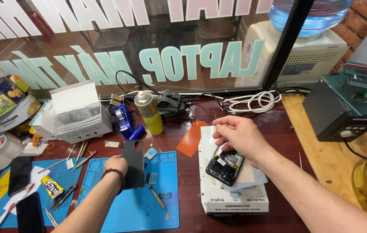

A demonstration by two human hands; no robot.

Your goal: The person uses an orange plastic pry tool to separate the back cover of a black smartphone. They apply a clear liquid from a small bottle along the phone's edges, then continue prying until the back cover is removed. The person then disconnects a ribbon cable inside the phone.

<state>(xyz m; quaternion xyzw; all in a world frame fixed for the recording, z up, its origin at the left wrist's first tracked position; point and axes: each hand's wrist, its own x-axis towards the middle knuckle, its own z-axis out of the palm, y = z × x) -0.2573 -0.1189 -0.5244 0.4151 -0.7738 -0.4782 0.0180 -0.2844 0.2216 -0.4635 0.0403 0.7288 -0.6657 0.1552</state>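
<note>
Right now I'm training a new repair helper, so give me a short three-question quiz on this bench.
1. True or false: the left hand holds a dark phone back cover over the blue mat.
2. What does the right hand touch? A) the spray can B) the opened phone C) the glue tube
3. What does the opened phone rest on?

Key: 1 true. 2 B. 3 the white heating plate.

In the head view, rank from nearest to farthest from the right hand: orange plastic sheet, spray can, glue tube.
Measured from the right hand:
1. Orange plastic sheet, just to its left.
2. Spray can, farther left, toward the window.
3. Glue tube, far left, on the blue mat.
</note>
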